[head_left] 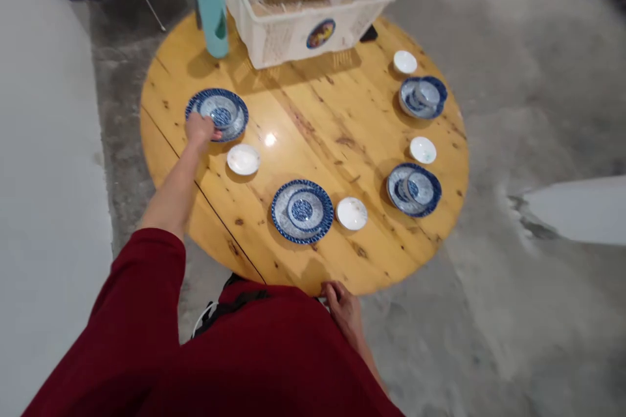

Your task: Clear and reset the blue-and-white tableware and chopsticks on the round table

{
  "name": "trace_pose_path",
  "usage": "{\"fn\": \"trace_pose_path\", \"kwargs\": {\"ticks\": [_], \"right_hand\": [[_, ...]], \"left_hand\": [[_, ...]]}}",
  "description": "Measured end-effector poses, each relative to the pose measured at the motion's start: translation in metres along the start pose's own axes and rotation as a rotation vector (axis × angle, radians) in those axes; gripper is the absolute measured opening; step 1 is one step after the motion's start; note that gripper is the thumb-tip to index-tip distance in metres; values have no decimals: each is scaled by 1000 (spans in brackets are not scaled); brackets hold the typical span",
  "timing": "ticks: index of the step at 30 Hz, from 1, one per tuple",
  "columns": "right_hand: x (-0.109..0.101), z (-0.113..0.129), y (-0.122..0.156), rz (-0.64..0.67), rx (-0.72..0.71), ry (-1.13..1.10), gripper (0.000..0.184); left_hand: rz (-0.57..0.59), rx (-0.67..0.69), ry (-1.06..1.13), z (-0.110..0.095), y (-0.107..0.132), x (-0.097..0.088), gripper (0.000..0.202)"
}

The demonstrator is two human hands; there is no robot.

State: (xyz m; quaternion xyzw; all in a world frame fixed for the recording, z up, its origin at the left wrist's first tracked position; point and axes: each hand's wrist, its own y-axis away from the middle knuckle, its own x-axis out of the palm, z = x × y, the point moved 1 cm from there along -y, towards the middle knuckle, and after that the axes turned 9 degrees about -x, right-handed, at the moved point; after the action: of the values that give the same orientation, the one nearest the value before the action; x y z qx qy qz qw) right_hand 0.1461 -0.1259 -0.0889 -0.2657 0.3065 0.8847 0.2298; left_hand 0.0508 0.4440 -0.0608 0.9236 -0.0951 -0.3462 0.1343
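My left hand (200, 129) reaches to a small blue-and-white bowl (218, 112) that sits on a blue-rimmed plate (238, 124). Its thumb and fingers close on the bowl's near left side. Just in front of that plate lies a small white dish (243, 159). My right hand (342, 308) rests at the table's near edge, fingers loosely bent and holding nothing. Closest to my body is another blue-rimmed plate (281, 220) with a small bowl (302, 210) on it. To its right stands a white dish (351, 214).
The round wooden table (313, 137) carries a white plastic basket (283, 42) and a turquoise bottle (211, 3) at the back. Along the right side are two stacked settings, a far plate (408, 103) and a near plate (397, 192), with white cups (405, 62) beside them.
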Motion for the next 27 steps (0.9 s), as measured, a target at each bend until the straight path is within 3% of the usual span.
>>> {"fn": "trace_pose_path", "kwargs": {"ticks": [3, 4, 5, 6, 10, 13, 16, 20, 27], "right_hand": [[-15, 9, -9, -83, 37, -37, 47], [-23, 13, -14, -126, 38, -54, 47], [-30, 19, -21, -175, 32, -78, 47], [-38, 26, -29, -222, 17, -99, 46], [-66, 71, -69, -343, -158, -192, 40], [-75, 107, -97, -354, -316, -242, 40], [-76, 128, -118, -311, -397, -210, 44], [-70, 128, -136, -315, -406, 108, 42], [-57, 118, -150, -238, -269, 460, 42]], "left_hand": [[56, -14, 1, -4, 7, 4, 71], [59, 25, 24, -7, 15, 3, 68], [50, 60, 76, -9, 27, 2, 38], [83, 103, 105, -12, 42, 0, 27], [276, 218, 97, -22, 128, 3, 26], [415, 263, 41, -25, 192, 20, 24], [509, 305, -58, -25, 237, 44, 20], [522, 333, -318, -23, 262, 67, 24], [424, 401, -742, -20, 262, 83, 48]]}}
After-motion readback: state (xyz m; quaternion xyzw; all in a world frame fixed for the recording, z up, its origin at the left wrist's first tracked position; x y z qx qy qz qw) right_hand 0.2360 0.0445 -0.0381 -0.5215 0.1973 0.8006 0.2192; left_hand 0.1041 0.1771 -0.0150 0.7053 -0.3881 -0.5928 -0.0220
